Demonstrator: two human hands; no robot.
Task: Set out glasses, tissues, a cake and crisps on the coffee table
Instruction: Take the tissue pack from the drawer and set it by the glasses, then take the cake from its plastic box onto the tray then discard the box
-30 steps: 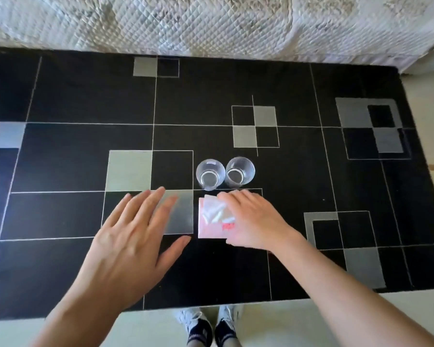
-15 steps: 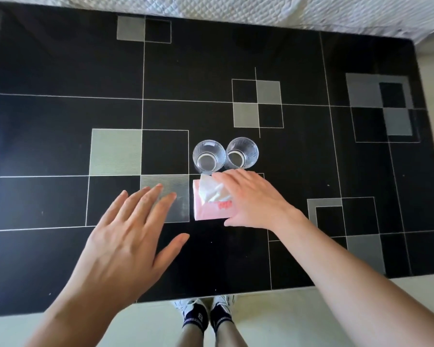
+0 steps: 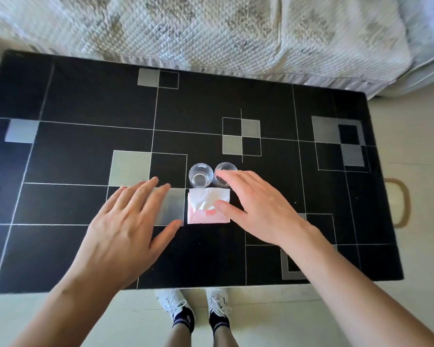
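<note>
Tissues (image 3: pixel 207 206), in a small pink-and-white pack with one white sheet puffed up from the top, lie flat near the middle of the black desk (image 3: pixel 85 108), toward its near edge. Two clear glasses stand upright side by side just beyond the pack: the left glass (image 3: pixel 200 175) in full view, the right glass (image 3: pixel 224 169) partly hidden behind my right hand (image 3: pixel 258 209).

That hand hovers over the right side of the pack, its fingers (image 3: pixel 229 177) spread and released, grasping nothing; the thumb tip lies over the pack's right edge, though I cannot tell whether it touches. My left hand (image 3: pixel 120 229) is spread flat over the desk to the left of the tissues, fingers straight and released, thumb pointing toward the pack's near left corner and stopping just short of it.

The desk top carries thin white lines and grey squares. A quilted pale bed cover (image 3: pixel 211 31) runs along the desk's far edge. Below the near edge, my white shoes (image 3: pixel 173 303) and dark socks show on a pale floor (image 3: pixel 261 319). A tan looped object (image 3: pixel 400 204), too blurred to identify, lies on the floor to the right of the desk.
</note>
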